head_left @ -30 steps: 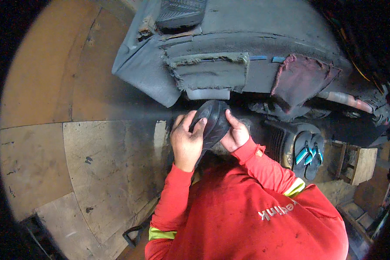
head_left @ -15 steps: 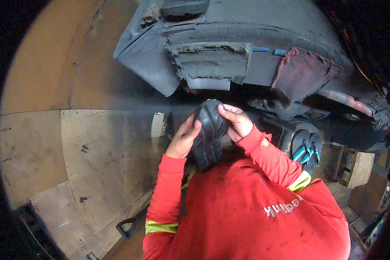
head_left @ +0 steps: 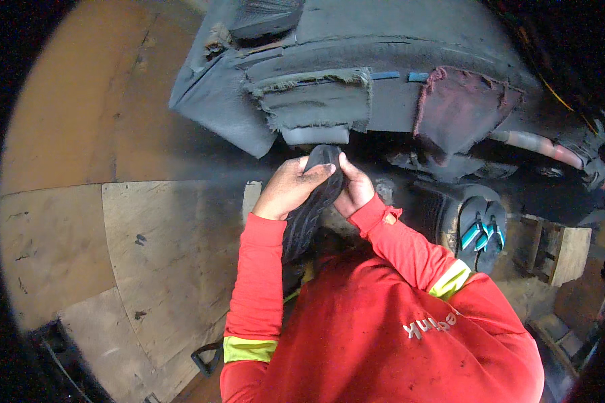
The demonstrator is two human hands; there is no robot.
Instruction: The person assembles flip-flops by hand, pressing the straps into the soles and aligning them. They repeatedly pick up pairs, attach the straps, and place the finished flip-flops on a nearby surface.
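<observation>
A long black shoe sole (head_left: 301,218) with a grooved surface is in both of my hands. My left hand (head_left: 282,190) wraps its left side, the thumb lying across the upper face. On the right edge, close to the far end, my right hand (head_left: 354,191) grips it with the thumb pointing up. The sole's rounded far end is right below a pale block (head_left: 316,136) on the dusty grey machine (head_left: 396,54); I cannot tell whether they touch. Its near end slants down to the left beside my left sleeve.
A frayed grey cloth flap (head_left: 319,104) and a reddish one (head_left: 465,107) hang on the machine's front. Dark sandals with teal straps (head_left: 476,234) stand at the right, near a small wooden box (head_left: 568,255). Stained wooden boards (head_left: 168,248) lie at the left.
The sole's far end has moved up nearer the pale block, and its near end has swung left. My left hand has shifted up along it. The view has shifted slightly.
</observation>
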